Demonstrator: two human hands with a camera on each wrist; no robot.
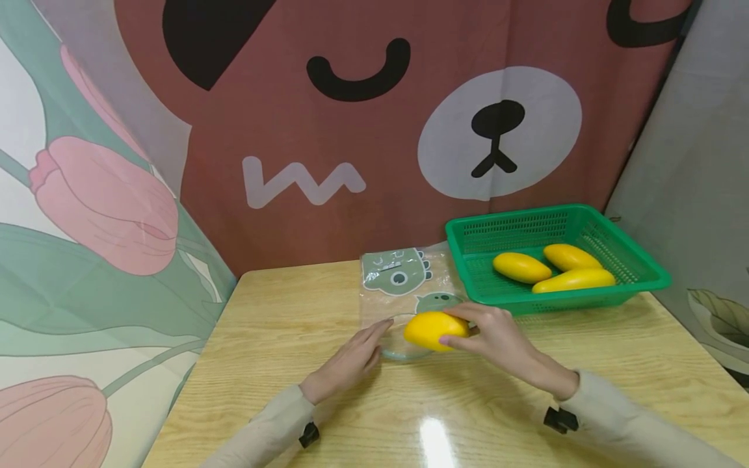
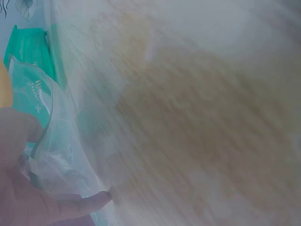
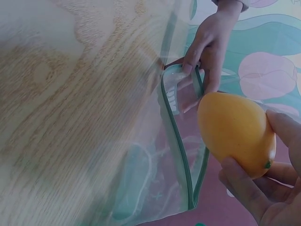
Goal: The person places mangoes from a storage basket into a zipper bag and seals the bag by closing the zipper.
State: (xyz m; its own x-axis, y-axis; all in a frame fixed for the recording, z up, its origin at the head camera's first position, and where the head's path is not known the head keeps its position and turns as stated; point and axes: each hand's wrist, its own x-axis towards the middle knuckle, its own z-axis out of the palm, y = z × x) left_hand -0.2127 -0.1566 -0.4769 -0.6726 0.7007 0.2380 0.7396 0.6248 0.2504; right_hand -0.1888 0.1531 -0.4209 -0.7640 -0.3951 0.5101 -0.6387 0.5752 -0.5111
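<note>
A yellow mango [image 1: 432, 330] is in my right hand [image 1: 504, 337], held between thumb and fingers just above the mouth of a clear zip bag [image 1: 386, 305]. The bag lies on the table and carries green cartoon dinosaur prints. In the right wrist view its green-edged mouth [image 3: 181, 141] gapes open, with the mango [image 3: 235, 129] beside the far rim. My left hand [image 1: 348, 364] holds the bag at one end of that mouth, thumb and fingers about the rim. Through the film, part of the left fingers shows in the right wrist view.
A green plastic basket [image 1: 562, 302] stands at the back right of the wooden table [image 1: 292, 299], next to the bag. Inside it lie 3 yellow mangoes [image 1: 521, 267]. A curtain with a bear print [image 1: 351, 130] hangs behind the table.
</note>
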